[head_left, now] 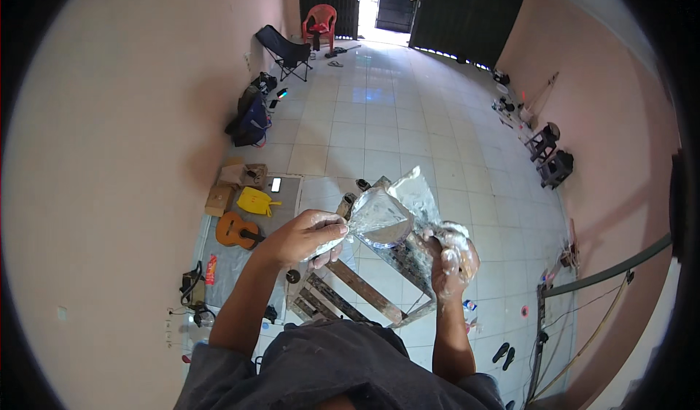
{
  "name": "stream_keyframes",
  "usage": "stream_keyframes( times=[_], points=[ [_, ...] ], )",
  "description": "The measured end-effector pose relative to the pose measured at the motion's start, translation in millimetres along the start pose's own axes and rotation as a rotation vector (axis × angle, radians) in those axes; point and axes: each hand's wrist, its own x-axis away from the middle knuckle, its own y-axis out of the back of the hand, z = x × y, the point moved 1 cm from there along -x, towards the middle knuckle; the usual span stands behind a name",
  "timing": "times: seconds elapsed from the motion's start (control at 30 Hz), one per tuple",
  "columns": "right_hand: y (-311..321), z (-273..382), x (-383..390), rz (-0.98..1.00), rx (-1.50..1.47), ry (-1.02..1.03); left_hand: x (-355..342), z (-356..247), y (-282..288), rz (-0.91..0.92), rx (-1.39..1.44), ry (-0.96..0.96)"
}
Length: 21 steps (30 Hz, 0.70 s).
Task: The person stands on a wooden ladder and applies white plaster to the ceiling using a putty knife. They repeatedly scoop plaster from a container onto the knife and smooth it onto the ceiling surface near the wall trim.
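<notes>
In front of me, both hands are smeared with white paste. My left hand (321, 236) is closed around the narrow end of a paste-coated putty knife (375, 211), its triangular blade widening to the right. My right hand (450, 258), thick with paste over the fingers, grips a second putty knife (414, 192), whose broad coated blade points up and away. The two blades are close together; I cannot tell whether they touch. Just beneath them shows the curved rim of a round, greyish thing (394, 236), mostly hidden. Below my hands stands a worn, paint-spotted wooden frame (364, 289).
Pale tiles (394, 129) cover the floor. Left lie a guitar (237, 230), a yellow bag (255, 201), cardboard boxes (220, 200) and dark bags (251, 118). Beyond are a black folding chair (284, 51) and a red chair (319, 22). Dark stools (555, 169) line the right wall.
</notes>
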Motion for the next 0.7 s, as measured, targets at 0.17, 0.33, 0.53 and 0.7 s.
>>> stream_keyframes(
  times=[0.17, 0.33, 0.53, 0.7],
  points=[
    [-10, 55, -22, 0.384, 0.406, 0.376, 1, -13, 10, 0.13, -0.027, 0.011],
    [-3, 67, -24, 0.623, 0.413, 0.502, -2, -21, 21, 0.207, -0.091, 0.027],
    [3, 65, -17, 0.631, 0.443, 0.558, -12, -12, 14, 0.203, -0.028, 0.01],
    [18, 62, -5, 0.629, 0.579, 0.493, -23, -2, 4, 0.226, -0.126, -0.072]
  ],
)
